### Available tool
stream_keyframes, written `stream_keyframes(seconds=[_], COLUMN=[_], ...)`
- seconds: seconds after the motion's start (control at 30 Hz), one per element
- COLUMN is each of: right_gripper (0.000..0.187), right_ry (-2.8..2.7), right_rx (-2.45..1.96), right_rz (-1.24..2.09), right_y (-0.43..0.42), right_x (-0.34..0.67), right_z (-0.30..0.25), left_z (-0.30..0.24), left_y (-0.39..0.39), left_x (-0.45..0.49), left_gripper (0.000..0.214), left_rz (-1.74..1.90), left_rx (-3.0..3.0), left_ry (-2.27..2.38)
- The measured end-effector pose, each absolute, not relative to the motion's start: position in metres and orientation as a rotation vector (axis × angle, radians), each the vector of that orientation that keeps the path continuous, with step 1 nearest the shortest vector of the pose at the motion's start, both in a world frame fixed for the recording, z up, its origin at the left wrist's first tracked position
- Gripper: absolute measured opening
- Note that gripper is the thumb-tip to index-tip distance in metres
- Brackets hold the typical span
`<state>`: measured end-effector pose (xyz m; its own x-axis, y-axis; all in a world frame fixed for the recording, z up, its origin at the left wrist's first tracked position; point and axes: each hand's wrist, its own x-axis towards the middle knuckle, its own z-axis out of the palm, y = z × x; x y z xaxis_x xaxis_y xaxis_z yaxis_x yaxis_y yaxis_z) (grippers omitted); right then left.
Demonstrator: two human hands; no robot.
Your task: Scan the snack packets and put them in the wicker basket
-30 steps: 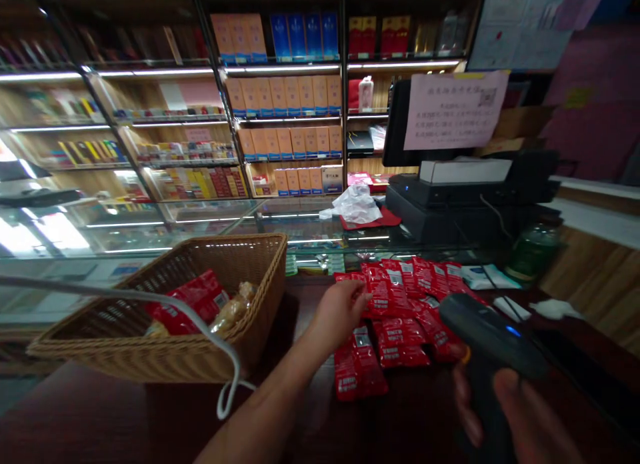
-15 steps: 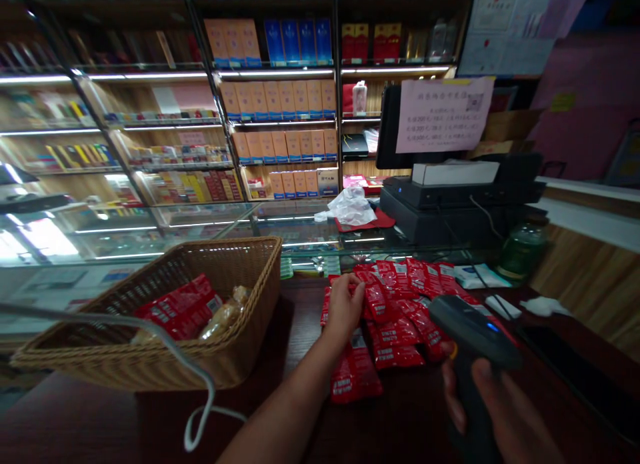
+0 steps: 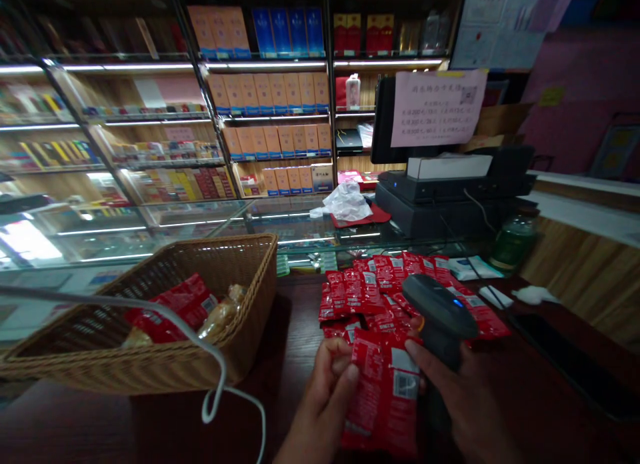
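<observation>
Between my hands a red snack packet (image 3: 375, 397) is held up over the counter, its printed back with a barcode facing me. My left hand (image 3: 330, 391) pinches its left edge. My right hand (image 3: 465, 391) grips a dark handheld barcode scanner (image 3: 440, 311) with a small blue light, and its fingers also touch the packet's right edge. Just beyond lie several more red packets (image 3: 353, 291), spread and overlapping on the dark countertop (image 3: 295, 317).
At left stands a wicker basket (image 3: 250, 331) with a red packet and wrapped buns, a white cable (image 3: 220, 364) in front. At right are a black phone (image 3: 560, 357), a green jar (image 3: 515, 241) and a monitor with a pink notice (image 3: 435, 111). Shelves of boxes line the back.
My left hand has picked up a red packet and drawn it towards me. The scanner in my right hand has shifted left, and those fingers now touch the packet.
</observation>
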<state>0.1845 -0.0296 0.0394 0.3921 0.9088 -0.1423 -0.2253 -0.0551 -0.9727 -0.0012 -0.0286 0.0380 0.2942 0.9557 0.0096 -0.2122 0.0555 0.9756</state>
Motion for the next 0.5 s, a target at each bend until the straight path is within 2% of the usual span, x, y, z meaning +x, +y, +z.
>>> stream_keyframes(seconds=[0.1, 0.17, 0.23, 0.37, 0.5], right_gripper=[0.064, 0.069, 0.065, 0.048, 0.047], right_ry=[-0.655, -0.638, -0.658, -0.87, -1.005], right_rx=[-1.286, -1.286, -1.287, -1.207, -1.192], right_rz=[0.987, 1.019, 1.043, 0.997, 1.081], right_y=[-0.033, -0.033, -0.032, -0.032, -0.043], right_x=[0.18, 0.179, 0.18, 0.19, 0.192], right_z=[0.042, 0.043, 0.042, 0.04, 0.045], left_z=[0.029, 0.024, 0.023, 0.028, 0.03], left_y=[-0.036, -0.038, -0.038, -0.027, -0.011], left_x=[-0.004, -0.006, -0.008, -0.019, -0.035], left_gripper=[0.054, 0.051, 0.046, 0.041, 0.04], left_rz=[0.906, 0.808, 0.774, 0.986, 1.256], left_rx=[1.033, 1.009, 1.001, 1.02, 1.038], left_ry=[0.749, 0.732, 0.758, 0.998, 1.081])
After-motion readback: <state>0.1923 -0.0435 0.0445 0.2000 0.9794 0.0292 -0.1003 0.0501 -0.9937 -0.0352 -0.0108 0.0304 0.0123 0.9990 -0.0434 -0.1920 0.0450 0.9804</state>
